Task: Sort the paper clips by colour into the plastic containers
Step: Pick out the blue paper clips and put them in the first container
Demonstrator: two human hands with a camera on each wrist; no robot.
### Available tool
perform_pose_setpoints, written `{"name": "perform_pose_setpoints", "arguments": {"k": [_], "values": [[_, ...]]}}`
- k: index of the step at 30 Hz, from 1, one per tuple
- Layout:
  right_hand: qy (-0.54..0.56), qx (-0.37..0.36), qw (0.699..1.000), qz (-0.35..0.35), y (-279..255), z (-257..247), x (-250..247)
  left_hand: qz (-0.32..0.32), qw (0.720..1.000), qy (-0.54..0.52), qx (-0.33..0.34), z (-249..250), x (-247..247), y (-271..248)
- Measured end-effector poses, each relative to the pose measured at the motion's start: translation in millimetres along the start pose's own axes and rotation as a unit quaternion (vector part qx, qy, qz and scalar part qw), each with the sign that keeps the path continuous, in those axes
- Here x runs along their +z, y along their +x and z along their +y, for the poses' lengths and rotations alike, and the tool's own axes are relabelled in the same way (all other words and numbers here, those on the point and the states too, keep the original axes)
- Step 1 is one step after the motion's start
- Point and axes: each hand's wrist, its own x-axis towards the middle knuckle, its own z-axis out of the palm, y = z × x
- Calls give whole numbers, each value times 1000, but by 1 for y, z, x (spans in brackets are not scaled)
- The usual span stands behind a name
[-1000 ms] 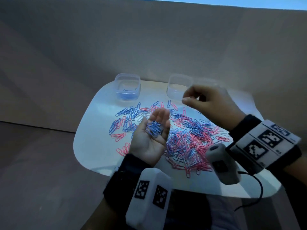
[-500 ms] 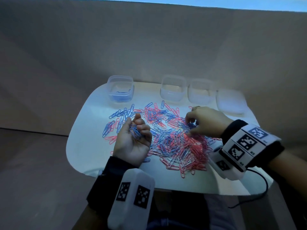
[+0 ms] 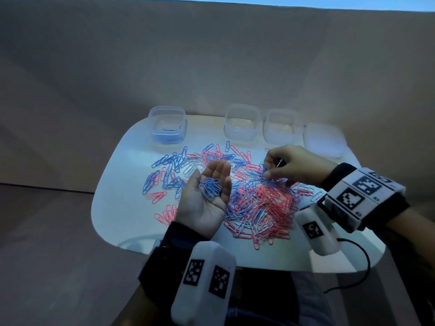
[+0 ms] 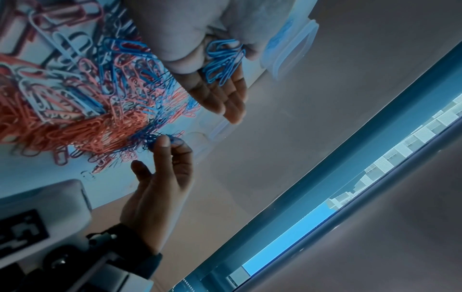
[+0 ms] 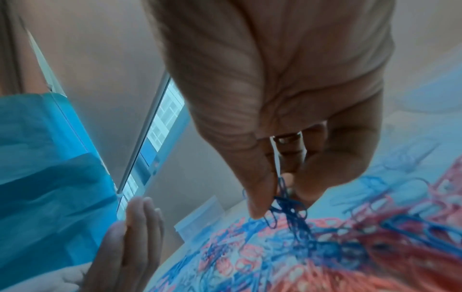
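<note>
- The left hand (image 3: 207, 196), at the centre of the head view, is now lying palm up with fingers straight; half a second ago it was curled over its load. A small bunch of blue clips (image 3: 210, 186) is resting loose on the palm, not gripped.
- The right hand (image 3: 296, 167), right of centre, is pinching a tangle of blue paper clips (image 5: 287, 199) between thumb and fingertips at the top of the mixed pile (image 3: 249, 196), just as it was half a second earlier (so another pick is probably under way, with the open palm ready to receive it).
- The pile of blue, pink and white clips is spreading across the white table (image 3: 122, 201).
- Three clear plastic containers are standing along the table's far edge: the left container (image 3: 167, 128) is holding a few blue clips; the middle container (image 3: 242, 125) and the right container (image 3: 281, 128) look empty.
- No brand or readable writing is showing; only black-and-white square marker patterns on the wrist cameras (image 3: 207, 275).
</note>
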Motion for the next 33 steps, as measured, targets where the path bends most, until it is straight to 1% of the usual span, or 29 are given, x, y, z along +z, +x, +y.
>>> {"name": "perform_pose_setpoints", "arguments": {"k": [2,4,6,7,10,11,13,15,16,17,18,19,21,22,23,24,25,26,27,29,33], "values": [[50,-3,999,1,-2,-3,-5,-3,1000,4,-3,-2,0,1],[137,-11,991,-11,-4,-7,-8,-1,1000,9,-5,-4,1,2],[224,-21,973,-43,-7,-14,-8,3,1000,22,-9,-6,2,4],[252,-26,965,-64,-9,-18,-7,3,999,31,-12,-8,3,4],[282,-46,949,-131,-12,-33,-2,-2,998,58,-24,-14,9,6],[278,-54,949,-138,-12,-38,0,-6,998,61,-28,-15,11,6],[240,-73,961,-113,-10,-50,6,-16,997,61,-33,-17,15,6],[157,-102,981,-54,-12,-58,11,-25,998,55,-36,-17,16,5],[116,-123,985,-20,-13,-59,12,-32,998,48,-38,-16,16,5],[87,-142,986,14,-16,-60,10,-38,998,40,-40,-14,16,4],[82,-155,983,52,-18,-58,7,-42,998,31,-39,-12,16,4],[100,-160,978,92,-21,-55,0,-45,998,20,-38,-10,14,4],[117,-143,970,156,-20,-39,-16,-48,998,9,-33,-7,10,4],[81,-119,977,160,-17,-29,-20,-48,998,7,-30,-5,9,4],[12,-88,986,139,-13,-21,-22,-47,999,7,-27,-4,8,4],[-72,-60,990,103,-9,-13,-19,-44,999,8,-24,-2,7,4],[-147,-42,986,69,-5,-7,-13,-41,999,13,-21,-1,7,4],[-203,-35,977,50,0,-4,-6,-36,999,18,-16,0,7,4],[-229,-35,972,41,4,-3,0,-33,999,21,-11,2,6,4],[-244,-32,969,36,12,-7,9,-29,999,23,-3,4,4,5],[-316,-10,948,32,28,-15,16,-29,999,17,-4,5,2,5]]}}
